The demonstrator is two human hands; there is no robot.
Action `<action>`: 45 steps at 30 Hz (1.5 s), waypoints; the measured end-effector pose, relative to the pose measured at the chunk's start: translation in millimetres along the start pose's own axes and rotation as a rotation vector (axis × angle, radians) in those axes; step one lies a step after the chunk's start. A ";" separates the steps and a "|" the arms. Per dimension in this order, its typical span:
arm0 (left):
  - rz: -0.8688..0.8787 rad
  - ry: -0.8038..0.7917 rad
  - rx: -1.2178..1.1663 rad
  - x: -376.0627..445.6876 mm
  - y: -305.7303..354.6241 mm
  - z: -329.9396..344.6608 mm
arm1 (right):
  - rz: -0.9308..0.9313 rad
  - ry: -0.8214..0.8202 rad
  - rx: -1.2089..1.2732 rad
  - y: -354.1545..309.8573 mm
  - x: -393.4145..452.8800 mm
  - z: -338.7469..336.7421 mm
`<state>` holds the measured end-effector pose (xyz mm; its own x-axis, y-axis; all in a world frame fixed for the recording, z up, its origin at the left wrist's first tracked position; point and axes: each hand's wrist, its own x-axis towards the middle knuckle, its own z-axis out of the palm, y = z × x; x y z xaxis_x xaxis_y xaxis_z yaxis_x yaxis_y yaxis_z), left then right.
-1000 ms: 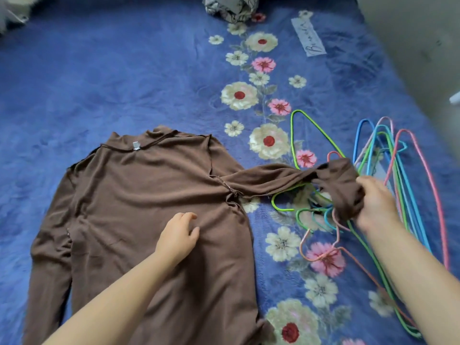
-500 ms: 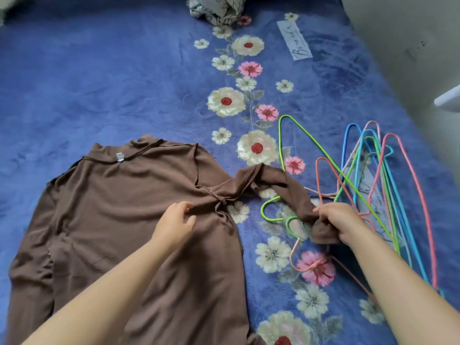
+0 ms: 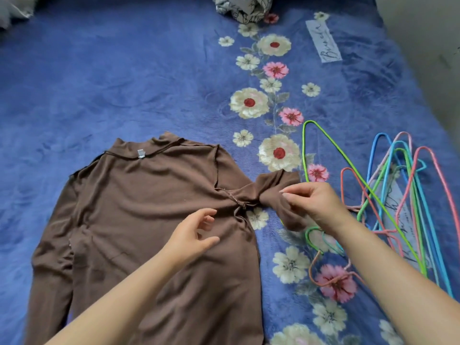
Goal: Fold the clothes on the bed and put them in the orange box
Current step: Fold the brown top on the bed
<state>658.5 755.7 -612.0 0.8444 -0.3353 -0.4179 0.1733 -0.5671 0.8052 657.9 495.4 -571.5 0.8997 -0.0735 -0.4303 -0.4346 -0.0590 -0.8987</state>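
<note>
A brown long-sleeved top (image 3: 149, 220) lies flat and inside out on the blue flowered bedspread (image 3: 124, 83), collar away from me. Its right sleeve (image 3: 271, 192) is twisted and bunched near the armpit. My right hand (image 3: 313, 202) pinches that sleeve's folded end between thumb and fingers. Just left of the armpit seam, my left hand (image 3: 194, 235) hovers over the chest of the top with fingers loosely spread, holding nothing. The left sleeve lies folded along the body. The orange box is not in view.
Several coloured wire hangers (image 3: 398, 195) lie in a heap on the bed to the right, partly under my right forearm. A patterned bundle of cloth (image 3: 244, 6) sits at the far edge. A grey wall runs along the right side.
My right hand has carried the sleeve end leftward, toward the top's body, so the sleeve is now doubled up. My left hand has lifted off the chest and opened its fingers.
</note>
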 end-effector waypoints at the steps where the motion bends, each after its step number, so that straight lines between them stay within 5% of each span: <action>1: -0.006 -0.030 0.007 -2.4 -0.7 0.4 | -0.020 -0.006 -0.032 -1.7 1.3 10.7; 4: -0.097 -0.088 -0.066 -9.3 -8.1 -4.1 | -0.036 -0.053 -0.092 -2.3 6.8 45.9; 9: -0.263 -0.215 -0.414 -19.7 -38.7 -15.9 | 0.232 -0.310 0.084 -9.2 9.2 97.4; 12: -0.317 0.016 -0.564 -24.5 -54.0 -24.7 | 0.274 -0.444 0.067 -11.0 7.9 120.1; 14: -0.367 0.189 -0.503 -22.3 -71.0 -32.8 | 0.212 -0.323 -0.036 -5.9 14.4 120.4; 18: -0.368 0.381 -0.593 -19.8 -85.7 -61.0 | -0.123 0.231 -0.677 14.6 44.6 81.7; 24: 0.037 0.625 0.259 -19.0 -89.4 -102.8 | -0.019 -0.243 -1.114 39.7 81.8 53.8; 26: 0.084 0.685 0.303 -14.0 -93.5 -126.5 | -0.075 -0.394 -1.184 38.6 88.0 59.2; 29: 0.006 0.702 -0.223 -7.0 -81.7 -158.0 | -0.058 -0.517 -1.194 38.6 87.0 66.7; 32: -0.158 0.746 -0.666 -2.9 -81.2 -179.5 | -0.201 -0.331 -1.222 45.5 86.5 70.9; 35: -0.253 0.911 -0.483 -1.4 -97.1 -193.3 | -0.127 -0.026 -0.836 26.4 91.0 81.7; 39: -0.283 0.896 -0.230 -1.0 -107.0 -205.5 | -0.006 -0.050 -0.363 -25.5 105.7 85.7; 42: -0.318 0.791 0.029 4.6 -110.6 -218.0 | 0.138 -0.190 -0.491 -61.9 111.9 82.9; 45: -0.423 0.639 0.329 15.2 -120.0 -226.4 | 0.229 -0.315 -0.970 -71.7 128.3 80.9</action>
<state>765.3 989.0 -619.8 0.8835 0.3907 -0.2583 0.4672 -0.7735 0.4282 807.7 570.8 -569.2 0.7011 0.0711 -0.7095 -0.3169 -0.8603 -0.3993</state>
